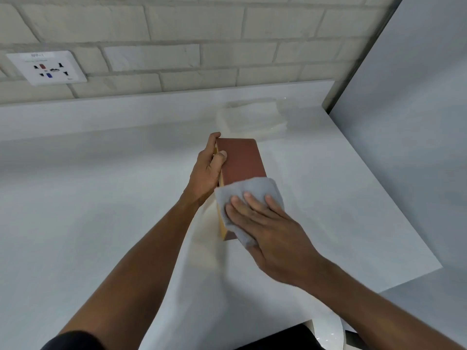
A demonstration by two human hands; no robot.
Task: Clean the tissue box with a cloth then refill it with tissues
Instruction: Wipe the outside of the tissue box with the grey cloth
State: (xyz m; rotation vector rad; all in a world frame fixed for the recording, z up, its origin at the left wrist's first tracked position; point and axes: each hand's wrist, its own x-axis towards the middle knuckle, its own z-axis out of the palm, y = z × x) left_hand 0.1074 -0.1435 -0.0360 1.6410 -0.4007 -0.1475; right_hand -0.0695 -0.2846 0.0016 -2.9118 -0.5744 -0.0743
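Note:
A reddish-brown tissue box with a pale yellow side stands on its edge on the white counter, near the middle of the view. My left hand grips the box at its far left edge, thumb on the brown face. My right hand presses a grey cloth flat against the near end of that brown face, fingers straight. A stack of white tissues lies on the counter just behind the box, blurred.
A pale brick wall runs along the back, with a white socket plate at the left. A grey panel closes off the right side. The counter's right edge slants down past my right forearm.

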